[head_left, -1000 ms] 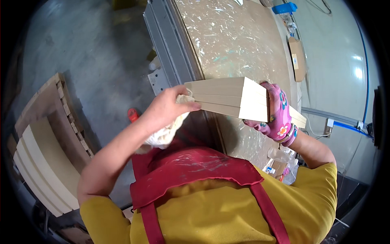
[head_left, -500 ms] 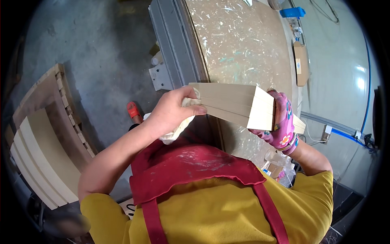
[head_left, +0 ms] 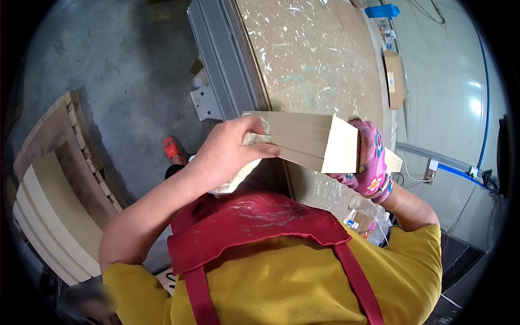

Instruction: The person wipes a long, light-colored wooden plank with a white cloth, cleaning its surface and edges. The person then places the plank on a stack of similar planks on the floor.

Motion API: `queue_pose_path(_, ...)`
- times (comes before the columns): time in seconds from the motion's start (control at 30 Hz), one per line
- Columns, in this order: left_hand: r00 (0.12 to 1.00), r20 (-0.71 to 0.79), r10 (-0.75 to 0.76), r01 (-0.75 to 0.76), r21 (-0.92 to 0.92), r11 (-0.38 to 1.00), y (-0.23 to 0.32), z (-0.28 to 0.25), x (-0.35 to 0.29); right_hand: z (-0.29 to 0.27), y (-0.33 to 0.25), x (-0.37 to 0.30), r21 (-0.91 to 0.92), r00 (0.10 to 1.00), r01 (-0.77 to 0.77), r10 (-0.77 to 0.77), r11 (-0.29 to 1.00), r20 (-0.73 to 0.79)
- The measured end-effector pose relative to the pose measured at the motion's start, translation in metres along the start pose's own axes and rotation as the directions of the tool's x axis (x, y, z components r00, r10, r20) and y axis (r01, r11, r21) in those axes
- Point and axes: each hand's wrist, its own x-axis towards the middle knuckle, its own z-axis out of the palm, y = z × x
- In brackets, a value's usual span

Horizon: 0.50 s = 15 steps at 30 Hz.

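Observation:
A bundle of pale wooden boards (head_left: 300,135), several layers pressed flat together, is held up over the near part of the workbench. My bare left hand (head_left: 230,149) pinches a crumpled cream cloth (head_left: 238,176) between thumb and fingers, against the left end of the boards. My right hand (head_left: 372,161), in a pink flowered glove, is closed round the right part of the bundle. A piece of the pale wood shows beyond the glove. Some of the right fingers are hidden behind the boards.
Scuffed brown board covers the workbench (head_left: 319,59), beside grey metal panels (head_left: 225,59). More pale boards (head_left: 54,216) lie on a wooden pallet (head_left: 76,127) at left. At right are a cardboard box (head_left: 394,78), a blue object (head_left: 382,11), cables and plastic packaging (head_left: 374,222).
The whole view has shifted slightly left. My left hand with the cloth sits a little further right along the boards; the right hand keeps its hold.

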Motion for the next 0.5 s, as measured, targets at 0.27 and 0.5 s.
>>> queue_pose_path(0.27, 0.999, 0.02, -0.038, 0.038, 0.035, 0.999, 0.012, -0.001, -0.001, -0.001, 0.001, 0.002, 0.029, 1.0, 0.018, -0.018, 0.999, -0.004)
queue_pose_path(0.5, 1.0, 0.024, 0.009, -0.008, -0.038, 0.999, 0.025, 0.004, -0.007, 0.0, -0.002, 0.001, 0.027, 1.0, -0.026, 0.026, 0.999, 0.004)
